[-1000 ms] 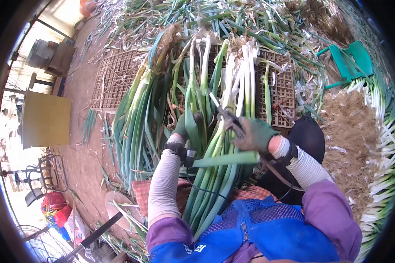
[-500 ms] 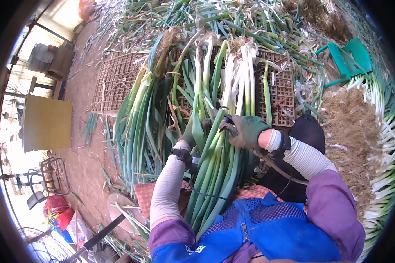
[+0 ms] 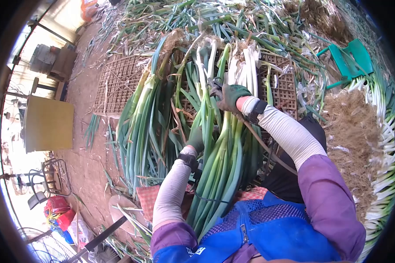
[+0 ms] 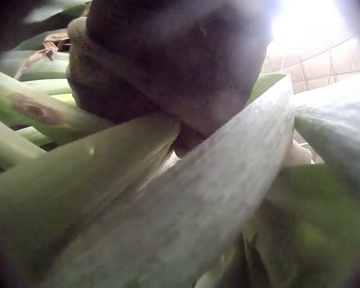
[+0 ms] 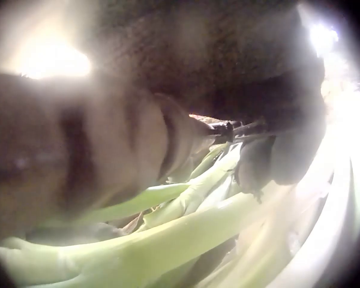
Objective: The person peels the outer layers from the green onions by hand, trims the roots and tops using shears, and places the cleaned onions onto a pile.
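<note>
My gloved left hand (image 3: 198,139) grips the green leaves of a leek (image 3: 207,116) at the middle of the rack. In the left wrist view, broad leek leaves (image 4: 186,198) run out from under the dark glove (image 4: 174,54). My gloved right hand (image 3: 232,97) is farther up, beside the white stems, gripping a dark air blow gun (image 3: 215,86) with a brown hose (image 3: 267,149) trailing back toward my leg. Pale stems (image 5: 168,240) lie below that hand in the right wrist view. A bundle of leeks (image 3: 219,175) reaches down to my lap.
More leeks (image 3: 140,114) lie to the left on a brown plastic lattice rack (image 3: 118,83). Behind it are heaped leaf trimmings (image 3: 180,22). On the right are a green plastic stool (image 3: 351,59), a bed of roots (image 3: 349,127) and a row of leeks (image 3: 384,175).
A loose piece of green leaf that hung over the bundle at first is gone from view. My right hand has moved up and left along the stems with the blow gun; my left shifted slightly.
</note>
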{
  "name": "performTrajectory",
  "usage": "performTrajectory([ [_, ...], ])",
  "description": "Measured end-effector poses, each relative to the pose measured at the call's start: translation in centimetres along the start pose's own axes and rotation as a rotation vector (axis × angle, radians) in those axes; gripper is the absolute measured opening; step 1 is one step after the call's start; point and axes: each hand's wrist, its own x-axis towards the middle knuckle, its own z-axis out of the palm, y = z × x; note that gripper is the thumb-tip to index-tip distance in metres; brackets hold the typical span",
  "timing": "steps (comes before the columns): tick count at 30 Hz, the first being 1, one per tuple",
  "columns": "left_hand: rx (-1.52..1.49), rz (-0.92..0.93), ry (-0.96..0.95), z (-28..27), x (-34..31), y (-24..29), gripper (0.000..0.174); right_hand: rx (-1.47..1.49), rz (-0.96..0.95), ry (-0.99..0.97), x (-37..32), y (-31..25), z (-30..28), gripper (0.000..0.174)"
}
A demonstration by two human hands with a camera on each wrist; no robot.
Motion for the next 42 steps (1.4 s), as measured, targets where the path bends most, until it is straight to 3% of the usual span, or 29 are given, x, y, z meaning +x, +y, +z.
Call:
performTrajectory([
  [3,0.384,0.149,-0.016,-0.4,0.1,1.3,0.024,0.034,0.036,-0.086,-1.4,-0.8,-1.2,0.046],
  [5,0.281,0.165,0.028,0.1,-0.7,2.4,0.026,0.092,0.107,-0.171,-0.8,-0.7,-1.9,0.044],
  [6,0.260,0.144,0.023,0.1,-0.6,2.2,0.026,0.061,0.152,-0.146,-0.9,-1.1,-2.1,0.043],
  [9,0.252,0.021,-0.043,-0.2,0.4,-0.3,0.033,-0.080,-0.081,0.002,-0.6,-1.0,-1.3,0.042],
  [10,0.413,-0.022,-0.084,-0.1,0.9,-0.8,0.032,-0.021,-0.005,-0.088,-1.2,-1.7,-2.3,0.044],
  [12,0.176,-0.080,-0.087,0.1,1.5,-3.9,0.030,-0.039,0.027,-0.068,0.9,-0.3,-0.8,0.045],
  [15,0.005,-0.026,-0.087,-0.5,0.8,-2.4,0.024,0.137,0.211,-0.176,-2.9,-2.1,-2.9,0.054],
  [17,-0.086,0.058,-0.111,-0.8,-0.1,0.1,0.022,0.046,0.012,-0.133,-3.4,-0.3,-0.4,0.057],
  [19,-0.208,0.147,-0.160,-1.2,0.0,1.0,0.023,-0.067,-0.028,-0.176,-6.3,-0.2,-0.2,0.058],
  [20,-0.315,0.056,-0.137,-1.0,0.4,1.3,0.025,-0.018,-0.017,-0.215,-7.6,0.1,0.3,0.060],
  [23,0.060,0.274,-0.098,-0.6,1.7,-1.1,0.024,-0.024,-0.053,-0.227,-10.4,0.6,1.4,0.060],
  [24,0.037,0.245,-0.138,-0.7,1.5,-0.7,0.023,-0.044,-0.133,-0.200,-11.1,0.5,1.4,0.060],
  [27,0.445,0.258,-0.217,-1.5,0.8,0.8,0.024,-0.092,-0.170,-0.169,-11.0,-0.3,0.5,0.059],
  [28,-0.016,0.229,-0.067,-0.4,0.8,0.1,0.026,-0.067,-0.106,-0.139,-9.5,-0.5,1.1,0.057],
  [30,-0.418,0.007,-0.064,-0.8,1.4,-1.6,0.029,-0.024,-0.057,-0.134,-6.3,-0.1,1.5,0.052],
  [33,-0.385,-0.003,-0.075,-0.8,0.2,0.5,0.021,0.025,0.061,-0.158,-2.1,-1.3,-0.7,0.050],
  [34,-0.365,0.002,-0.078,-0.9,-0.2,1.1,0.019,-0.006,-0.043,-0.094,-1.1,-1.3,-1.2,0.051],
  [35,-0.449,-0.069,-0.095,-0.8,-0.3,1.7,0.018,-0.077,0.047,-0.112,0.4,-1.6,-1.4,0.052],
  [37,0.027,0.010,-0.040,-0.6,0.5,0.8,0.026,-0.162,0.097,-0.163,2.7,-1.6,-1.4,0.053],
  [38,0.251,0.011,0.025,-0.4,1.0,0.1,0.030,-0.230,-0.057,-0.123,2.9,-1.5,-0.9,0.052],
  [39,0.412,0.044,0.010,-0.3,0.8,0.2,0.035,-0.299,-0.210,-0.083,2.5,-1.6,-0.5,0.051],
  [42,0.737,0.151,-0.097,0.1,-0.2,1.9,0.052,-0.351,-0.201,-0.158,0.2,-2.1,-0.1,0.047],
])
